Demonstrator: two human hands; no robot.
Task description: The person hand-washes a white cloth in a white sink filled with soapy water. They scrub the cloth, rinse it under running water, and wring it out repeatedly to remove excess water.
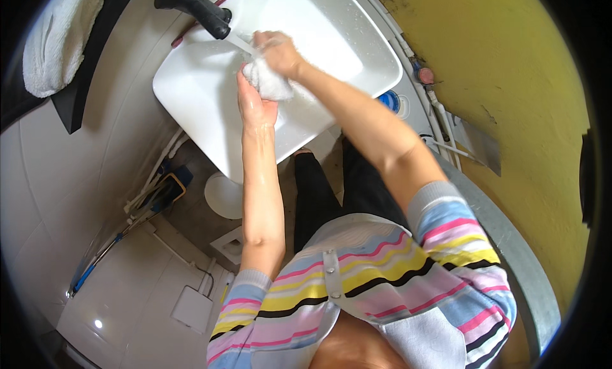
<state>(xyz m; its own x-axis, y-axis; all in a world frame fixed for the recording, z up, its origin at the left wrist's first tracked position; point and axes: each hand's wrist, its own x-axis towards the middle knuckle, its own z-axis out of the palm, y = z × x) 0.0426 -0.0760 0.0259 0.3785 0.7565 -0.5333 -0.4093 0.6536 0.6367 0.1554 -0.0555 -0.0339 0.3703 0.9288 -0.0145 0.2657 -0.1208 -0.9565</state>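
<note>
A wet, bunched white cloth (269, 82) is between my hands over the white washbasin (197, 117). My left hand (256, 107) grips its lower left side, with the thumb up along the edge. Curled over the top of the cloth, my right hand (278, 52) is closed and slightly smeared by motion. A stream of water falls from the black tap (201, 13) at the basin's back left and runs down beside my right fingers onto the cloth. Both forearms are bare, and the left one glistens with water.
A white towel (64, 40) hangs over a dark bar at upper left. White pipes (440, 117) run along the yellow wall on the right, near a blue round container (389, 102). Below the basin are a white round bowl-like object (224, 195) and blue-handled cleaning tools (95, 267).
</note>
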